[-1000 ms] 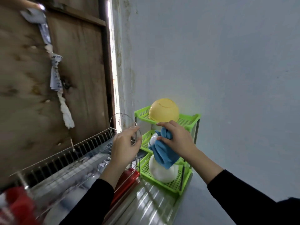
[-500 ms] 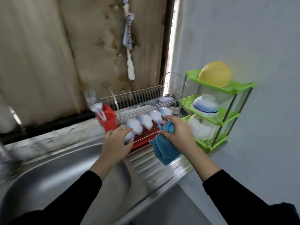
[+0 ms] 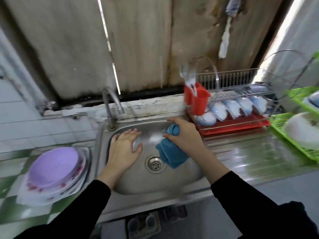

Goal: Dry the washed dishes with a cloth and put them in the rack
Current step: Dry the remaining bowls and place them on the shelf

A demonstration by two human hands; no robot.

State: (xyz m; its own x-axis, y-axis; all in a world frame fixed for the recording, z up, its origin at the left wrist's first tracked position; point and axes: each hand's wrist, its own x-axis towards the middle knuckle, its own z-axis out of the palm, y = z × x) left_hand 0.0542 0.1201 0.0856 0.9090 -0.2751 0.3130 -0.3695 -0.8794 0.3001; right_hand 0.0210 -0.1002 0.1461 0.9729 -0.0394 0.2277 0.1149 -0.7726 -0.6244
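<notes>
The left hand (image 3: 123,149) is open. Its fingers are spread out flat and it holds nothing. It hangs over the left part of the shiny sink (image 3: 131,188). The right hand (image 3: 184,135) grips a blue cloth (image 3: 170,154). The top of the cloth is bunched up in its fingers, and the rest hangs down under the hand, over the sink. The two hands are near each other but do not touch. The round drain (image 3: 155,163) sits in the bottom of the sink, between the hands and a bit closer to the person. Past the left hand stands the tap (image 3: 110,104), bent over the sink. Far off to the left of the left hand, a stack of plates (image 3: 43,194) lies on the counter (image 3: 10,185). A purple plate (image 3: 53,164) is on top, and white plates with red marks are under it. Just past the right hand, on its right side, is the rack (image 3: 229,78), made of shiny wire, with a red tray (image 3: 238,126) under it. A row of white and blue bowls (image 3: 231,107) leans in the rack, side by side. A red cup (image 3: 196,99) is at the end of the rack nearest the right hand, and blurry spoons (image 3: 188,75) stick up from it. Farther to the right of the right hand is a green shelf (image 3: 296,140) with a big white bowl (image 3: 302,133) on it. Both arms have black sleeves (image 3: 82,213).
</notes>
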